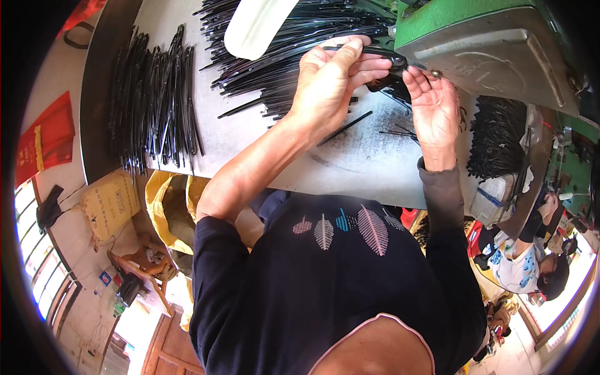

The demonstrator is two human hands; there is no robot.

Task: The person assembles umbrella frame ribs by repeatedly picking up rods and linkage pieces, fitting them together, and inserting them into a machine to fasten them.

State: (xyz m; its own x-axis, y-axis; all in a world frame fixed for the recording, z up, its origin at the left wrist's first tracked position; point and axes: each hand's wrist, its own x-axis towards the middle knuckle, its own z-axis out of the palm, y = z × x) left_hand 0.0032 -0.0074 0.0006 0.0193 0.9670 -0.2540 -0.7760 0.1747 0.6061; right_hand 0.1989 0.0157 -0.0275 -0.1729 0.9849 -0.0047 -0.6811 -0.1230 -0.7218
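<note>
My left hand (328, 78) is closed, with the thumb pressing a thin black metal strip (375, 50) against the fingers. The strip runs right, toward a dark round part (398, 61) under the green machine (469, 25). My right hand (434, 106) is palm up beside that part, its fingers loosely stretched and slightly apart. Its fingertips come close to the strip's far end, and I cannot tell whether they touch it. Above and left of my hands lies a large pile of similar black strips (250, 81). A pale, long rounded piece (253, 28) covers part of the pile.
Another bundle of black strips (156, 100) lies on the left of the grey metal table (250, 150). Short dark pieces are stacked (497, 134) at the right. A yellow sack (164, 209) stands below the table's left side. Another person (522, 265) is at the far right.
</note>
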